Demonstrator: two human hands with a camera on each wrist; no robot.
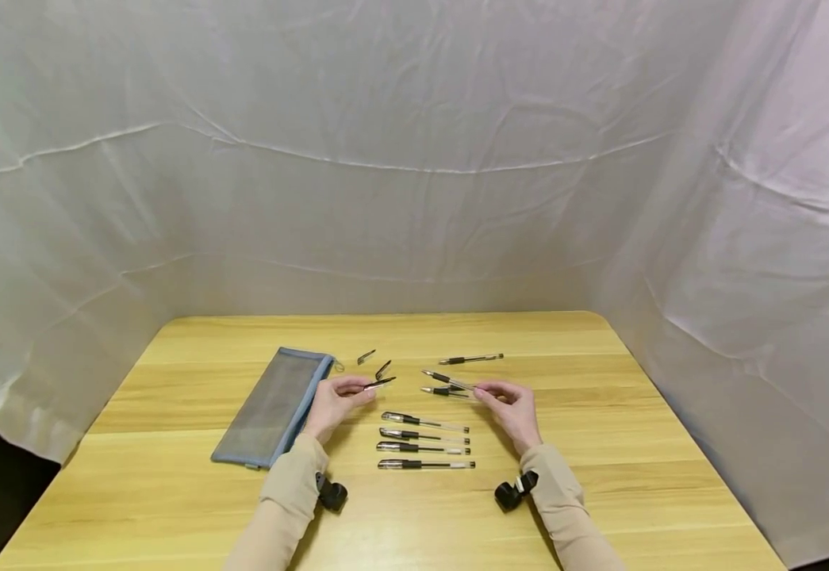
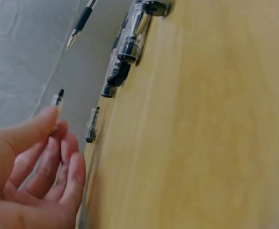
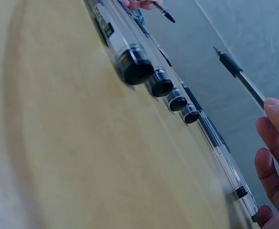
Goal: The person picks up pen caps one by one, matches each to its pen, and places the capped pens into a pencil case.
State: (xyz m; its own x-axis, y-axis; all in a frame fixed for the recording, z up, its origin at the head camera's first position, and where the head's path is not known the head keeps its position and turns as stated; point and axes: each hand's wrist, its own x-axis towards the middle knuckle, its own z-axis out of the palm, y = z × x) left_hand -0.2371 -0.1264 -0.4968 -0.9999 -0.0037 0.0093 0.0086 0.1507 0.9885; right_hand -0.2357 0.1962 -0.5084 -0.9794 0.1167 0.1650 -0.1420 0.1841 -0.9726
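Note:
My left hand (image 1: 339,404) pinches a clear and black pen cap (image 1: 381,382) between thumb and fingers, its dark end pointing right. Opposite it, my right hand (image 1: 512,408) holds an uncapped gel pen (image 3: 244,78) near its rear end, with the bare metal tip aimed left toward the cap. A gap separates tip and cap. Beneath the held pen lies another uncapped pen (image 1: 437,390), and one more uncapped pen (image 1: 471,359) is farther back. Two loose caps (image 1: 366,357) rest on the table beyond my left hand.
Several capped pens (image 1: 426,465) lie in a row between my forearms, caps to the left. A blue-edged mesh zip pouch (image 1: 264,404) lies flat left of my left hand. The wooden table (image 1: 635,476) meets grey fabric curtains (image 1: 414,238) at the back and sides.

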